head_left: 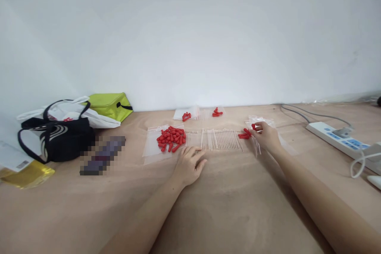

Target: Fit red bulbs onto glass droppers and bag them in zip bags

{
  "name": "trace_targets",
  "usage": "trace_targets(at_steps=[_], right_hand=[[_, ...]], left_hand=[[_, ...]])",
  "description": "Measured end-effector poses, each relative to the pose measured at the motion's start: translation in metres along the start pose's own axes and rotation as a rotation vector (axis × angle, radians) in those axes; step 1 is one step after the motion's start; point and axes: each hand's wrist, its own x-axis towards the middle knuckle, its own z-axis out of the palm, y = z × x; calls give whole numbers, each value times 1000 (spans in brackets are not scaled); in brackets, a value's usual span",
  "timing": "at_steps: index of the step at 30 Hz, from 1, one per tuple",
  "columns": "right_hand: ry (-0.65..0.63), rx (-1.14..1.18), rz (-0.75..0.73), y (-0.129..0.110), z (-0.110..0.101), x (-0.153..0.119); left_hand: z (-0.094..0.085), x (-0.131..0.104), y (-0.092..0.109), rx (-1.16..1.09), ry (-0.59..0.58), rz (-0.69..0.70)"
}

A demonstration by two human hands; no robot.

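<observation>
My left hand (190, 162) rests on the table with its fingers apart, just below a row of thin clear tubes (223, 139). Left of the tubes, a pile of red rubber bulbs (171, 139) lies on a clear plastic bag (151, 143). At the right end of the row, my right hand (264, 135) pinches a red bulb (253, 126) between thumb and fingers. Several more red bulbs (244, 134) lie just left of that hand, beside a clear zip bag (262, 119) partly hidden by it.
Small groups of red bulbs (186, 116) lie on bags near the wall. A black bag (70, 139), a green bag (107, 105) and a pixelated dark object (102, 156) stand or lie at left. At right is a white power strip (342, 141) with cables.
</observation>
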Motion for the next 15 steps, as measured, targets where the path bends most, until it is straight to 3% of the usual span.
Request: trace_targets(at_steps=[6,10,15], right_hand=[[40,-194,-164,0,7,-4],[-139,-365,-314,-8,3,-5],[-222,-499,-326,-12,3,-7]], left_hand=[[0,0,-1,1,9,0],[0,0,-2,26,24,-21],[1,1,-3,106,119,-113]])
